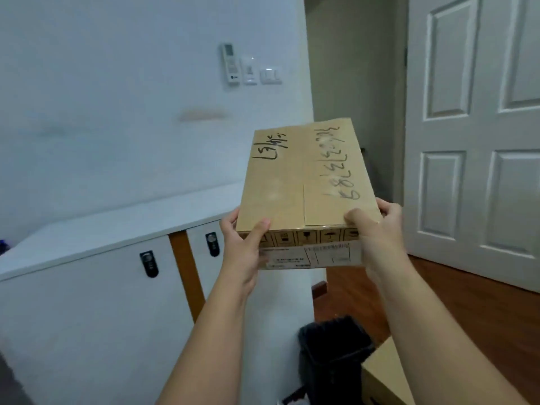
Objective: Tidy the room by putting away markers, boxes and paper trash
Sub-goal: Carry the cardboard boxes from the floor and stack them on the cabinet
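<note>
A closed brown cardboard box (304, 182) with black handwriting on its lid and a white shipping label on its near side is held up in the air at chest height. My left hand (244, 247) grips its near left corner, thumb on the lid. My right hand (377, 229) grips the near right corner the same way. The box hangs level, just right of the white cabinet's end.
A low white cabinet (117, 229) with two black locks runs along the left wall. A black bin (333, 358) with a liner stands on the wooden floor below the box. Another cardboard box (385, 375) lies at bottom right. A white door (473, 141) stands open at right.
</note>
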The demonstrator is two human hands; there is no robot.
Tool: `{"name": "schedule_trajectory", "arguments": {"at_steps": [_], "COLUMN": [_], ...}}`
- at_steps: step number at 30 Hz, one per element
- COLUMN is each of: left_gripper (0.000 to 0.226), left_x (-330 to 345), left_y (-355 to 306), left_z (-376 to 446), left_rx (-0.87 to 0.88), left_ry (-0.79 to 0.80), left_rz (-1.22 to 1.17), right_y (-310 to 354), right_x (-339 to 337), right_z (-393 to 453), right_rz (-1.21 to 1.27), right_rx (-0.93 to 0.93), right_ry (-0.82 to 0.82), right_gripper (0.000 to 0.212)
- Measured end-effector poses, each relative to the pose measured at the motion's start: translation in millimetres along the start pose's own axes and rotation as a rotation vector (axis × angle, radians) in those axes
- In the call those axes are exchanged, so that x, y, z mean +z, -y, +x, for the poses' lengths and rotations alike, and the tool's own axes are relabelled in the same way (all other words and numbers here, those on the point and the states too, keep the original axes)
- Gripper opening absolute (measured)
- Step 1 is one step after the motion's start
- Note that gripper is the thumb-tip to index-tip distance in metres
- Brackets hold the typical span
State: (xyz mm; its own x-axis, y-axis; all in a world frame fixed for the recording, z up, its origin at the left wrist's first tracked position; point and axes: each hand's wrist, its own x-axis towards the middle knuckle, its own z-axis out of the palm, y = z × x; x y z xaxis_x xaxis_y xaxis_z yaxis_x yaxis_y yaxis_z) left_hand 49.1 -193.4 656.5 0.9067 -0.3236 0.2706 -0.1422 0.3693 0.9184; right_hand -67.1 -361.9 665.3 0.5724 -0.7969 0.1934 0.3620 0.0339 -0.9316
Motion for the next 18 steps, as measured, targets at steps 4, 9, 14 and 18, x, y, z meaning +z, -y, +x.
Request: {"name": "schedule_trajectory", "arguments": {"at_steps": [4, 9, 14, 18], "left_gripper": [0.049, 0.052, 0.049, 0.053], "left_x": [-59.7, -128.2, -171.4, -204.2], "left_y": [-44.6, -75.0, -99.8, -110.2], "left_z": [8.0, 6.7, 7.8, 9.7], "left_rx": [0.121, 0.106, 0.077, 0.175], "left_ry": [-0.162, -0.314, -0.397, -0.469], "left_rz": [0.053, 0.123, 0.257, 0.338], "right_y": [-0.1, -23.9, -46.7, -51.5], "right_x": [71.8, 137.8, 181.6, 230.5], "right_z": [-8.1, -18.7, -24.7, -25.1], "right_rz": [0.024, 0.044, 0.046, 0.015], "right_rx": [-0.054, -0.022, -0.056, -0.128], "right_ry": [0.190, 0.478, 0.629, 0.710], "right_gripper": [0.053, 0.064, 0.076, 0.080]}}
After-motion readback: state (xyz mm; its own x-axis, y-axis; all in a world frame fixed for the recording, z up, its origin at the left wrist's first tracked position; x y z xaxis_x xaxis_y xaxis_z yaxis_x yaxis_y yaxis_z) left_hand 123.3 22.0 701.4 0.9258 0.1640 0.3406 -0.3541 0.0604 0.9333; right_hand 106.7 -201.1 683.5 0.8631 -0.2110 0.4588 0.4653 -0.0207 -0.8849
